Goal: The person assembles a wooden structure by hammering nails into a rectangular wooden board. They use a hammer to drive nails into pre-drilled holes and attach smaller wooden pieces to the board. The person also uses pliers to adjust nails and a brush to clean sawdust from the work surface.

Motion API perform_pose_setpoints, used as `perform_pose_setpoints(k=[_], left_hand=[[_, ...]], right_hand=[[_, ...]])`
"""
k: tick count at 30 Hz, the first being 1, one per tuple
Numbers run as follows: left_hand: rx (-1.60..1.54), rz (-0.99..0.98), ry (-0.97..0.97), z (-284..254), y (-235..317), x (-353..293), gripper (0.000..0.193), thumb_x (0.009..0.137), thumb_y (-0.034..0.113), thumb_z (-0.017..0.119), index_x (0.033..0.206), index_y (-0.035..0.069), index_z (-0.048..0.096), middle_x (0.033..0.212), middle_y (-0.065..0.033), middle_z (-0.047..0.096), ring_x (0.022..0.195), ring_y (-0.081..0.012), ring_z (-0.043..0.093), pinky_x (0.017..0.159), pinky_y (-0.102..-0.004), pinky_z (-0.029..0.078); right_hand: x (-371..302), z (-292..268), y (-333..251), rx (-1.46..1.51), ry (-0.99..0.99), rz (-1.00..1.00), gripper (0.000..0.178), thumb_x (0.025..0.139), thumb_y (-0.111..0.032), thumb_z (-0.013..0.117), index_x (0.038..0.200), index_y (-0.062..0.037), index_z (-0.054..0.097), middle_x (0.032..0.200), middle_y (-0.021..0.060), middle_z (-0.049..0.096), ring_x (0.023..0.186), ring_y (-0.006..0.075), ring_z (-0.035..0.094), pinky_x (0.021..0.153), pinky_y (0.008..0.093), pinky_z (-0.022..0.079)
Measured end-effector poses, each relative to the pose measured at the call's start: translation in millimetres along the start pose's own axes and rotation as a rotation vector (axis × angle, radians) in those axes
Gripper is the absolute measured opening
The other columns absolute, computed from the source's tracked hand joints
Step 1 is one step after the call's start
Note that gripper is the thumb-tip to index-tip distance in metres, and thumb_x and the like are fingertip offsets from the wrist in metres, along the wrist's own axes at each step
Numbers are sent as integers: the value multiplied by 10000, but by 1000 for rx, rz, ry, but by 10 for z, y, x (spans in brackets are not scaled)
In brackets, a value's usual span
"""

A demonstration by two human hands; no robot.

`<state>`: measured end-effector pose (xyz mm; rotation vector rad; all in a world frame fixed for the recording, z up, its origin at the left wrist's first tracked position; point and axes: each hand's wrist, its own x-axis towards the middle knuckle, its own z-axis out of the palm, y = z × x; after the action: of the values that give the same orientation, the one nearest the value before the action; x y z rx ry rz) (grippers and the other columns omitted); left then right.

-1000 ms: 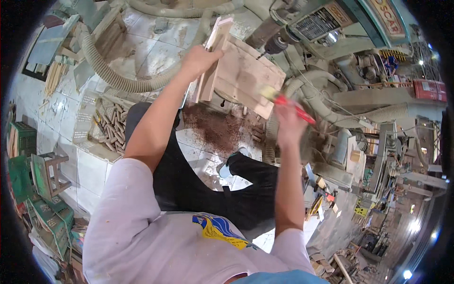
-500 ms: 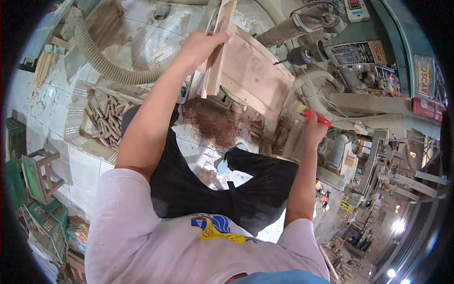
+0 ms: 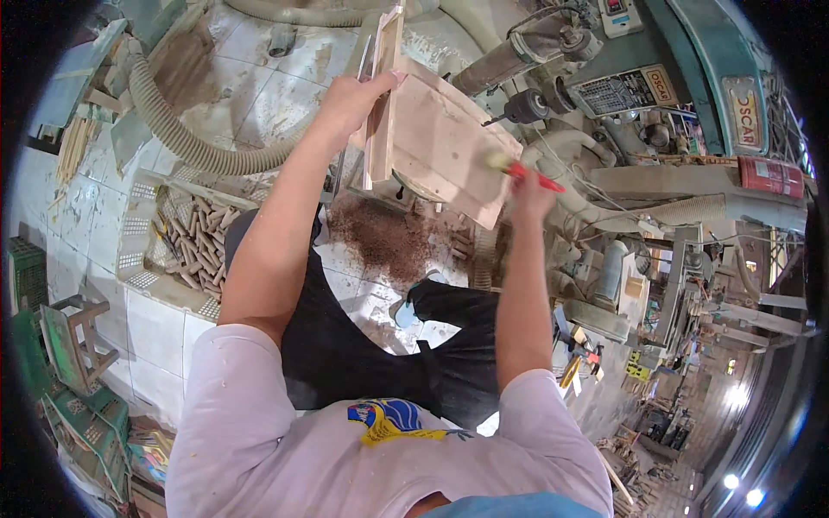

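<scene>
My left hand is closed on an upright wooden strip along the left edge of a flat wooden board, thumb lying over its top. My right hand grips a red-handled brush; its pale bristles point left over the board's right side. They look blurred, so I cannot tell whether they touch the wood. Just beyond the board, a drill chuck with a thin bit points toward its far right edge.
Left of my legs, a pale plastic basket holds many short wooden pieces. A ribbed hose curves behind it. Brown sawdust lies on the tiles beneath the board. Green machine housing stands at the far right, above a red can.
My right hand has swung left and slightly upward, bringing the brush from beside the board to over it. The left hand keeps its grip on the strip; the whole view has shifted slightly.
</scene>
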<state>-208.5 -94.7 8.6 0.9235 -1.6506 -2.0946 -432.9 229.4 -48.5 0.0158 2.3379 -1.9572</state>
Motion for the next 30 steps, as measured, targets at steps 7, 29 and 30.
perform_pose_setpoints(k=[7,29,30], left_hand=[[-92,47,34,188,-22,22,456,835,517,721,778,75,627,612,43,473,500,-74,388,470,-271,277],[-243,-31,55,56,101,45,436,828,480,744,798,58,640,649,9,568,489,-74,461,436,-259,307],[-235,-29,57,62,126,42,430,826,485,745,779,74,627,634,21,549,481,-74,450,431,-259,300]], right_hand=[[-213,-219,-271,-14,8,-204,90,907,-77,638,920,-6,693,793,67,690,657,116,630,553,238,464],[-1050,1655,380,-142,-106,-666,259,916,-97,684,1168,-33,694,1047,94,693,977,201,644,881,336,507],[-1097,1864,397,-27,-181,-653,257,921,-111,688,1167,-34,692,1076,96,702,973,204,650,886,338,510]])
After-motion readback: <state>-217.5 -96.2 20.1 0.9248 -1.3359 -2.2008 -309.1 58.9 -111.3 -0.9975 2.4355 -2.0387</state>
